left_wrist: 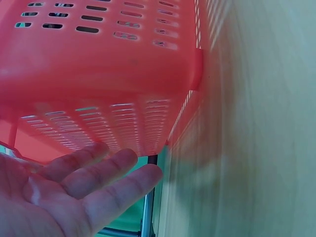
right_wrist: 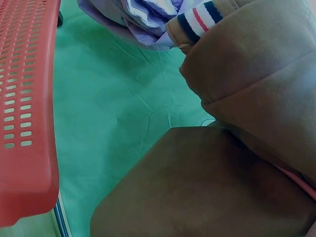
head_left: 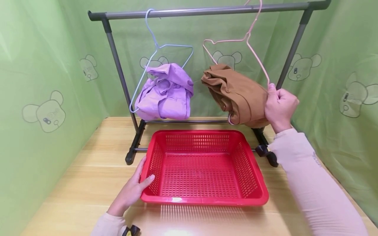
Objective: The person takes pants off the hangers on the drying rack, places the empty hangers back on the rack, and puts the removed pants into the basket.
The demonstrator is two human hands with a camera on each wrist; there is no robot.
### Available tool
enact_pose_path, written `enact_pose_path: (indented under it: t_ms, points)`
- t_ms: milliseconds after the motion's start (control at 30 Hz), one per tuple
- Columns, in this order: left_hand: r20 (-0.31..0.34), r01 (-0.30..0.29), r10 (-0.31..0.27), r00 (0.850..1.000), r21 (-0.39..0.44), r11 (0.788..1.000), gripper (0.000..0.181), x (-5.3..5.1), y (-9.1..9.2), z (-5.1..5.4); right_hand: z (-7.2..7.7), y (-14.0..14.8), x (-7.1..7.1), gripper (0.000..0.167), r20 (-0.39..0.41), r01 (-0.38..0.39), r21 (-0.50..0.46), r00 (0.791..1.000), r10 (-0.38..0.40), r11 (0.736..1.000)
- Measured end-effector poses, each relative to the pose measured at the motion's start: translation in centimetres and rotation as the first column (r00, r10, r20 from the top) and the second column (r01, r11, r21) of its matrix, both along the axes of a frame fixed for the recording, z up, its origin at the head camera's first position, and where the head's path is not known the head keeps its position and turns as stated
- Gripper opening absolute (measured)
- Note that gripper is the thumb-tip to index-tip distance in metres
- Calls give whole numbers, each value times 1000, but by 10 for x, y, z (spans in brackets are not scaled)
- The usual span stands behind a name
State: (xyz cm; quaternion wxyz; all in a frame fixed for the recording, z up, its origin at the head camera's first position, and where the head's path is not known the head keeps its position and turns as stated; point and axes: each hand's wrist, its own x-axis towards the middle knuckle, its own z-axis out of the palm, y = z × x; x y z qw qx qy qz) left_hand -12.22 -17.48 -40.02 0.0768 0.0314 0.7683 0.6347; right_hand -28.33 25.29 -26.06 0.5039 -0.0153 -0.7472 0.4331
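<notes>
My right hand (head_left: 281, 105) grips the lower right corner of a pink hanger (head_left: 257, 55), its fingers curled. Brown folded fabric (head_left: 242, 91), apparently a garment, hangs on this hanger and touches the hand. Its striped trim (right_wrist: 200, 22) shows in the right wrist view, where the hand is mostly hidden. At the left edge of a red plastic basket (head_left: 203, 200), my left hand (head_left: 130, 190) lays its thumb over the rim. Its other fingers (left_wrist: 118, 195) extend fairly straight along the outside, as the left wrist view shows.
A grey metal rack (head_left: 189, 12) spans the back of the wooden table (head_left: 82, 183). From its bar hangs a blue hanger (head_left: 152, 59) with a purple garment (head_left: 168, 95). Green curtains (head_left: 38, 72) printed with bear faces surround the table. The basket's inside shows its bare mesh bottom.
</notes>
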Motion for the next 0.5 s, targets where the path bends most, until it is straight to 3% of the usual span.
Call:
enact_pose_path:
  t_ms: [200, 500]
  points:
    - [-2, -6, 6, 1000, -3, 1000, 75, 0, 1, 0, 1, 0, 1, 57, -42, 12, -2, 999, -13, 1000]
    - [-3, -13, 13, 1000, 0, 1000, 75, 0, 2, 0, 3, 1, 6, 58, -33, -10, -3, 999, 9, 1000]
